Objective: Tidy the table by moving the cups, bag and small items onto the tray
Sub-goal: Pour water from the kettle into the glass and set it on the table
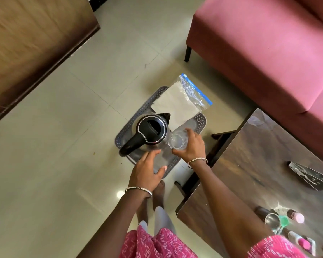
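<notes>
A grey perforated tray (pixel 128 125) lies on the floor to the left of the dark table (pixel 250 164). On it stand a black-lidded kettle (pixel 149 133) and a clear zip bag (pixel 192 94) with a sheet of paper inside. My right hand (pixel 191 146) grips a clear glass cup (pixel 177 141) just right of the kettle, over the tray. My left hand (pixel 146 171) curls round what looks like a second clear cup (pixel 158 163) at the tray's near edge. On the table remain a steel cup (pixel 270 220), a green cup (pixel 283 221) and small pink-capped bottles (pixel 298 217).
A dark shiny packet (pixel 308 175) lies on the table's far right. A pink sofa (pixel 268 53) stands behind the table and tray. A wooden cabinet (pixel 26 43) fills the upper left. My feet (pixel 158 194) are on the tiled floor just below the tray.
</notes>
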Demonstrator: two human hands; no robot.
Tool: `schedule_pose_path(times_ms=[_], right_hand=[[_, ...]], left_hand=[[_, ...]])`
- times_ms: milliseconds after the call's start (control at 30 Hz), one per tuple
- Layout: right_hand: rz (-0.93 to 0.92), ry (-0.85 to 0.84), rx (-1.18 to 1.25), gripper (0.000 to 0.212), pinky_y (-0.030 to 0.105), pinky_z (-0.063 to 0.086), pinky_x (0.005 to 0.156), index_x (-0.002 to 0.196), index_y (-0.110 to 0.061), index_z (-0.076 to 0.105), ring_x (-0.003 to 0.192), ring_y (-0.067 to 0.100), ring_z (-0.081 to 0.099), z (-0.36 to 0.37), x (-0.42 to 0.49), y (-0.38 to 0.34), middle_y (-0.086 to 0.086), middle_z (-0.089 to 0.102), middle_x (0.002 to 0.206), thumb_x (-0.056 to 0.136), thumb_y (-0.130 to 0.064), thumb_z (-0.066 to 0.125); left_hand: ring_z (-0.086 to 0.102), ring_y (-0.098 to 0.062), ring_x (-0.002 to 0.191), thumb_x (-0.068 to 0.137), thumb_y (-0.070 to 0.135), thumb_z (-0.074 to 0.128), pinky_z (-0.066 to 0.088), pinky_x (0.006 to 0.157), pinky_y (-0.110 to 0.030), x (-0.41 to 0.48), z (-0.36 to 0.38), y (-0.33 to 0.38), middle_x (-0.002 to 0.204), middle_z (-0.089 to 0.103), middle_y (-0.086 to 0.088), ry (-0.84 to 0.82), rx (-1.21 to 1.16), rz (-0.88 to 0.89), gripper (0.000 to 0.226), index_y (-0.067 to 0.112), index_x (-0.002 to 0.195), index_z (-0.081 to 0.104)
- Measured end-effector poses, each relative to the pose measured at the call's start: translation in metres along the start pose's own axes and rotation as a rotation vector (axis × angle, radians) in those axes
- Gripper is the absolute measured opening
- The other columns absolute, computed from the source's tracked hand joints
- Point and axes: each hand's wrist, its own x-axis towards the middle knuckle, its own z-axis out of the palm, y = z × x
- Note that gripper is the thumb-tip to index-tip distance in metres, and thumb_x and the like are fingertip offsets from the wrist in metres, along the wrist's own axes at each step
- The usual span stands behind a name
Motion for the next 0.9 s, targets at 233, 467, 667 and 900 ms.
schedule_pose_path(times_ms=[233, 467, 667, 900], right_hand=[[-0.083, 0.186, 0.191, 0.087, 0.037, 0.050, 0.092, 0.127, -0.019, 0.055, 0.108, 0.022, 0.059, -0.079, -0.089, -0.037, -0.004, 0.065, 0.118, 0.051, -0.043, 0.089], [-0.216, 0.103, 0.298, 0.082, 0.036, 0.055, 0.088, 0.117, -0.022, 0.058, 0.099, 0.010, 0.063, -0.118, -0.172, -0.102, -0.014, 0.063, 0.108, 0.049, -0.052, 0.091], [-0.288, -0.133, 0.524, 0.083, 0.014, 0.050, 0.085, 0.127, -0.036, 0.058, 0.104, 0.003, 0.064, -0.100, -0.181, -0.126, -0.018, 0.067, 0.114, 0.055, -0.070, 0.082], [0.515, -0.198, 1.287, 0.016, 0.026, 0.051, 0.072, 0.095, -0.007, 0.069, 0.076, 0.017, 0.061, -0.010, -0.128, -0.147, 0.006, 0.068, 0.083, 0.097, -0.021, 0.060]], left_hand=[[0.041, -0.011, 0.133, 0.067, 0.034, 0.081, 0.041, 0.106, -0.029, -0.024, -0.024, 0.022, 0.145, 0.042, 0.010, -0.058, -0.038, 0.203, 0.094, 0.032, 0.146, 0.030], [0.052, -0.014, 0.126, 0.062, 0.043, 0.078, 0.050, 0.097, -0.035, -0.062, -0.055, 0.042, 0.142, 0.048, 0.008, 0.043, -0.086, 0.351, 0.095, 0.031, 0.144, 0.031], [0.062, -0.011, 0.106, 0.052, 0.039, 0.088, 0.053, 0.085, -0.021, -0.085, -0.086, 0.014, 0.119, 0.062, 0.010, 0.230, -0.160, 0.281, 0.083, 0.024, 0.124, 0.049], [0.056, -0.002, 0.103, 0.047, 0.045, 0.091, 0.047, 0.089, -0.011, -0.095, -0.118, -0.038, 0.117, 0.058, 0.014, 0.416, -0.138, 0.148, 0.090, 0.029, 0.125, 0.047]])
